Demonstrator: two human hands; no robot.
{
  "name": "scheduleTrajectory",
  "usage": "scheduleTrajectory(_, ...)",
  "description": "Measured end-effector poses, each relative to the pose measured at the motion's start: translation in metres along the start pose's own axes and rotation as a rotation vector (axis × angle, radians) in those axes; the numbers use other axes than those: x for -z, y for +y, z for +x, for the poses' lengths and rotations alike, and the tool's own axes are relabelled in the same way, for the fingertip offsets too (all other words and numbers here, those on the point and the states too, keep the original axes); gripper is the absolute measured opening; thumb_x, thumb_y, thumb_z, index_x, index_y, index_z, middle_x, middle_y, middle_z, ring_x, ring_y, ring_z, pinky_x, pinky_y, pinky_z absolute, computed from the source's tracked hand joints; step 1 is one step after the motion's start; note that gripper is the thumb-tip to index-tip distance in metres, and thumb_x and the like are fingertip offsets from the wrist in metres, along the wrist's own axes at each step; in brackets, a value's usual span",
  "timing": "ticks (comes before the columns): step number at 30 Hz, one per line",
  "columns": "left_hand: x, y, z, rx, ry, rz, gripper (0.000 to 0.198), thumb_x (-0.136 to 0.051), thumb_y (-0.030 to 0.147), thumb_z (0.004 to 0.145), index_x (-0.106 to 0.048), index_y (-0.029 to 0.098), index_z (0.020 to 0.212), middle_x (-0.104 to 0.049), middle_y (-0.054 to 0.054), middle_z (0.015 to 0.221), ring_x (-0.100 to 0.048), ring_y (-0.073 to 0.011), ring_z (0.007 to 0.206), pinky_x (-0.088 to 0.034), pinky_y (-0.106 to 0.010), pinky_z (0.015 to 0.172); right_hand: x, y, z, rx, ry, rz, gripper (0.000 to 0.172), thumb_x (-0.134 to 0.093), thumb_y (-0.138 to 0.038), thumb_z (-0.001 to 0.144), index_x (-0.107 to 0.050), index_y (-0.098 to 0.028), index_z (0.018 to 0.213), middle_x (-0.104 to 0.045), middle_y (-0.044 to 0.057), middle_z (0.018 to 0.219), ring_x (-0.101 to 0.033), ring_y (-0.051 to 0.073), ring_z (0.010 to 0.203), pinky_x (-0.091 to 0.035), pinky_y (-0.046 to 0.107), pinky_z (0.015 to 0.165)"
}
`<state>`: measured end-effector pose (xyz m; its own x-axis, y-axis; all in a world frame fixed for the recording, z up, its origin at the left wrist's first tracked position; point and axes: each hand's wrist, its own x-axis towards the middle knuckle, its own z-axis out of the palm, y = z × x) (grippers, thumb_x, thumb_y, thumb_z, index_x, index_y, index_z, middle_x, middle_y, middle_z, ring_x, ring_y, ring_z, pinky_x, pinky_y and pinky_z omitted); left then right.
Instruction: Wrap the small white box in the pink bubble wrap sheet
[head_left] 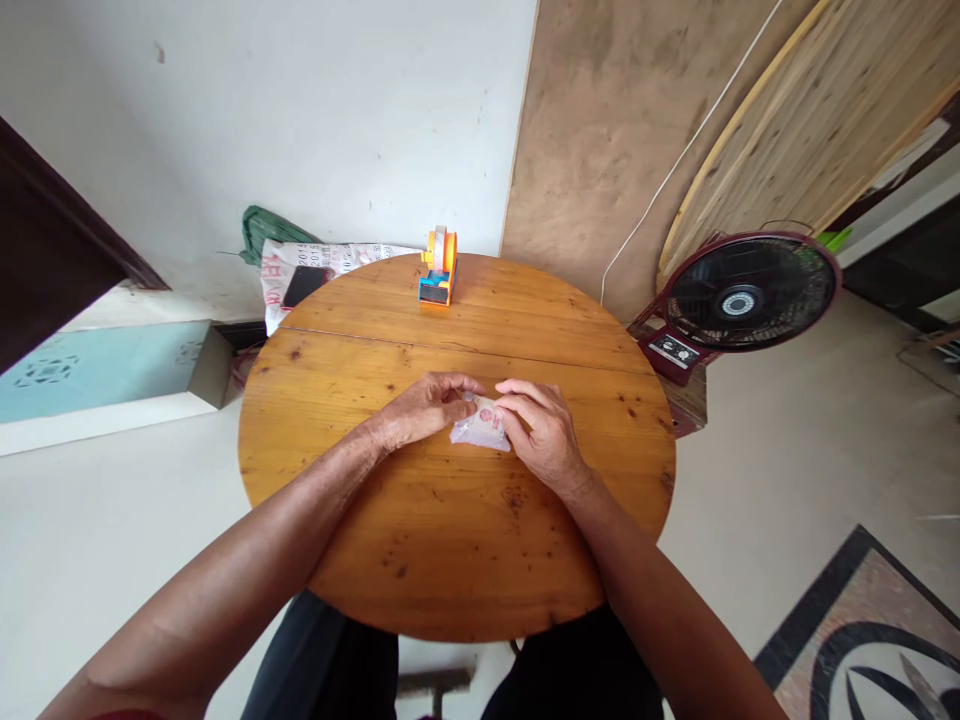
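Note:
A small clear plastic packet with red print lies at the middle of the round wooden table. My left hand grips its upper left edge between thumb and fingers. On the other side, my right hand has its thumb and fingertips closed on the upper right edge. The packet's lower part shows between the hands, wrinkled and see-through. What is inside it is too small to tell.
A blue and orange tape dispenser stands at the table's far edge. Behind the far left edge are a printed white sack, a dark phone and a green bag. A round fan stands to the right.

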<state>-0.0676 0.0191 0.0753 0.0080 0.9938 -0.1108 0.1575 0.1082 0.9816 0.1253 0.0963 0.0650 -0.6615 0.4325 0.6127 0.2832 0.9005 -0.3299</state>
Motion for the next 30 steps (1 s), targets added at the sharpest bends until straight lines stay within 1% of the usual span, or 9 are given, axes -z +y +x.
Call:
scheduleTrajectory(6, 0.000, 0.001, -0.001, -0.018, 0.001, 0.002, 0.045, -0.064, 0.037, 0.076, -0.062, 0.014, 0.115, -0.065, -0.002, 0.083, -0.055, -0.0132, 0.069, -0.042, -0.025, 0.063, 0.000, -0.001, 0.000, -0.003, -0.013, -0.004, 0.020, -0.051, -0.025, 0.094, -0.070, -0.024, 0.087, -0.072, 0.005, 0.110, -0.065, 0.020, 0.100, -0.045, 0.039, 0.090)
scheduleTrajectory(9, -0.001, 0.003, -0.002, -0.069, 0.042, 0.031, 0.042, -0.064, 0.035, 0.076, -0.064, 0.015, 0.113, -0.061, -0.001, 0.082, -0.051, -0.0115, 0.065, -0.040, -0.024, 0.060, 0.000, 0.000, 0.000, -0.001, -0.020, -0.008, 0.020, -0.050, -0.025, 0.095, -0.069, -0.024, 0.087, -0.071, 0.005, 0.111, -0.065, 0.020, 0.101, -0.045, 0.039, 0.091)
scheduleTrajectory(13, -0.004, 0.005, -0.003, -0.182, 0.092, 0.058, 0.026, -0.065, 0.030, 0.077, -0.070, 0.016, 0.099, -0.060, -0.006, 0.107, -0.054, -0.0120, 0.076, -0.044, -0.024, 0.065, 0.000, 0.000, 0.001, 0.014, -0.017, 0.006, 0.021, -0.049, -0.024, 0.095, -0.068, -0.023, 0.087, -0.071, 0.007, 0.111, -0.065, 0.020, 0.101, -0.045, 0.039, 0.091)
scheduleTrajectory(16, -0.006, 0.005, -0.002, -0.227, 0.083, 0.080, 0.020, -0.064, 0.030, 0.081, -0.071, 0.017, 0.094, -0.058, -0.008, 0.116, -0.054, -0.0117, 0.076, -0.045, -0.025, 0.065, 0.000, -0.001, 0.001, 0.003, -0.019, 0.002, 0.020, -0.049, -0.024, 0.095, -0.067, -0.023, 0.086, -0.070, 0.007, 0.111, -0.064, 0.020, 0.101, -0.045, 0.038, 0.090)
scheduleTrajectory(19, -0.008, 0.004, -0.001, -0.290, 0.053, 0.138, 0.019, -0.065, 0.033, 0.083, -0.071, 0.019, 0.093, -0.058, -0.008, 0.118, -0.057, -0.0141, 0.083, -0.047, -0.026, 0.070, 0.000, -0.003, 0.001, -0.023, -0.029, -0.005, 0.022, -0.047, -0.024, 0.095, -0.065, -0.023, 0.083, -0.070, 0.006, 0.112, -0.063, 0.020, 0.102, -0.044, 0.038, 0.092)
scheduleTrajectory(23, -0.012, -0.003, 0.004, -0.379, 0.094, 0.245, 0.015, -0.064, 0.032, 0.086, -0.072, 0.020, 0.088, -0.061, -0.009, 0.114, -0.056, -0.0218, 0.111, -0.045, -0.032, 0.093, -0.002, -0.004, 0.001, -0.036, -0.035, -0.013, 0.024, -0.045, -0.024, 0.096, -0.062, -0.022, 0.079, -0.069, 0.006, 0.113, -0.062, 0.018, 0.104, -0.044, 0.036, 0.093)
scheduleTrajectory(24, -0.013, -0.005, 0.005, -0.380, 0.113, 0.258, 0.015, -0.064, 0.033, 0.086, -0.072, 0.020, 0.086, -0.061, -0.009, 0.114, -0.055, -0.0233, 0.116, -0.044, -0.032, 0.095, -0.003, -0.004, 0.001, -0.041, -0.032, -0.013, 0.024, -0.045, -0.023, 0.096, -0.061, -0.022, 0.079, -0.069, 0.006, 0.113, -0.062, 0.018, 0.104, -0.044, 0.035, 0.092)
scheduleTrajectory(27, -0.015, -0.010, 0.008, -0.377, 0.134, 0.269, 0.018, -0.063, 0.035, 0.087, -0.070, 0.020, 0.081, -0.062, -0.010, 0.108, -0.052, -0.0246, 0.120, -0.045, -0.032, 0.093, -0.004, -0.004, 0.000, -0.038, -0.013, 0.004, 0.022, -0.045, -0.022, 0.096, -0.060, -0.022, 0.079, -0.069, 0.007, 0.111, -0.063, 0.018, 0.103, -0.043, 0.035, 0.091)
scheduleTrajectory(30, -0.015, -0.012, 0.009, -0.393, 0.155, 0.271, 0.020, -0.061, 0.034, 0.089, -0.068, 0.019, 0.079, -0.062, -0.010, 0.107, -0.056, -0.0233, 0.114, -0.047, -0.031, 0.088, -0.005, -0.004, -0.001, -0.037, 0.012, 0.032, 0.020, -0.047, -0.022, 0.095, -0.060, -0.022, 0.080, -0.069, 0.007, 0.110, -0.063, 0.019, 0.102, -0.042, 0.035, 0.090)
